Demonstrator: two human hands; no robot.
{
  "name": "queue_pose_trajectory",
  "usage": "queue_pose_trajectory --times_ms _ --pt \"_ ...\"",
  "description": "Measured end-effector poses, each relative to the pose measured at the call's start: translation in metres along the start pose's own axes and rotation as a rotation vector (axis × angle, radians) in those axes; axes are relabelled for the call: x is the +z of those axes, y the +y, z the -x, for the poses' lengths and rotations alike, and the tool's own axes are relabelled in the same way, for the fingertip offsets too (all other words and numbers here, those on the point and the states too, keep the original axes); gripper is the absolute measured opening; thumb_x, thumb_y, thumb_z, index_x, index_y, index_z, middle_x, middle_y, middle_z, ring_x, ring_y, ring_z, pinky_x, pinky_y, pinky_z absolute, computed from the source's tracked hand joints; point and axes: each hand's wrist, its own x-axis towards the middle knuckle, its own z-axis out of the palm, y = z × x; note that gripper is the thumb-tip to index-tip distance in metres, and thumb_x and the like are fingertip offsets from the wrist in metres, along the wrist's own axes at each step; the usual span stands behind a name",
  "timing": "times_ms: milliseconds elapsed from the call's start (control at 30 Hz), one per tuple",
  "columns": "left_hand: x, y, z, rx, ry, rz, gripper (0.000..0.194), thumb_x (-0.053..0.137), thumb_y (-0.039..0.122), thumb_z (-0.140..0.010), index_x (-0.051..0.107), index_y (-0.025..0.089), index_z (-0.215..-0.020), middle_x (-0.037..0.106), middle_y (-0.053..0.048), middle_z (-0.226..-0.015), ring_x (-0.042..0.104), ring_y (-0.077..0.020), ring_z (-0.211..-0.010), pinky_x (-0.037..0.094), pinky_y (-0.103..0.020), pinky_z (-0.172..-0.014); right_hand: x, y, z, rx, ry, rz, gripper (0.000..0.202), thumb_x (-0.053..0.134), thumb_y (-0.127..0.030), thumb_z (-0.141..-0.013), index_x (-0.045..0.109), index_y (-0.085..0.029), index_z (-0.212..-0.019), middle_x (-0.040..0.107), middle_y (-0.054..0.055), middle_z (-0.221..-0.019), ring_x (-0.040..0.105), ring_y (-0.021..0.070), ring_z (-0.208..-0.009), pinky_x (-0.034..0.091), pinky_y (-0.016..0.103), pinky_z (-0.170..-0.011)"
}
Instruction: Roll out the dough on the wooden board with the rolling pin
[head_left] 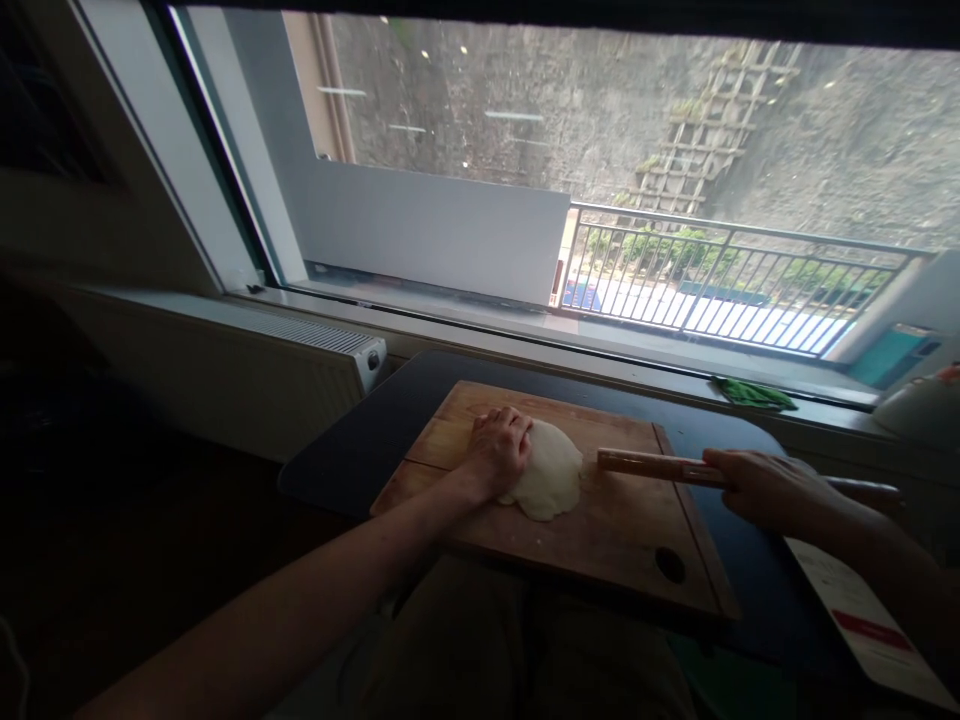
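A flattened, pale sheet of dough (551, 475) lies on a wooden cutting board (622, 540). My left hand (504, 448) rests on the dough's left edge with its fingers bent and pressed together; what lies beneath the fingers is hidden. To the right, my right hand (765, 488) is wrapped round a wooden rolling pin (660, 467). The pin's left end is over the board, just right of the dough, and its other end sticks out past my wrist.
The board sits on a dark table (337, 440) below a wide window. A green cloth (752, 393) lies on the sill (637, 376). At the left stands a white radiator (300, 370). A box with a red stripe (870, 625) is at the lower right.
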Motion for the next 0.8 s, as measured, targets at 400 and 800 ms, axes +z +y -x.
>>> queue_pose_trajectory --times_ms 400,800 --pt "-0.002 0.0 0.0 0.006 0.009 -0.023 0.019 0.046 0.022 -0.085 0.059 0.023 -0.098 0.057 -0.005 -0.101 0.05 -0.0219 -0.096 0.038 -0.037 -0.086 -0.011 -0.012 -0.01 -0.042 0.054 0.017 0.027 0.042 -0.006 -0.074 0.058 -0.021 -0.09 0.064 0.005 -0.082 0.06 0.0181 -0.077 0.029 0.027 -0.062" --pt "-0.001 -0.001 0.001 0.013 0.008 -0.012 0.019 0.045 0.022 -0.086 0.059 0.023 -0.099 0.057 -0.005 -0.1 0.05 -0.0218 -0.096 0.039 -0.037 -0.085 -0.008 -0.017 0.003 -0.137 0.036 -0.036 0.027 0.042 -0.005 -0.072 0.056 -0.023 -0.088 0.065 0.004 -0.084 0.06 0.0189 -0.08 0.031 0.028 -0.064"
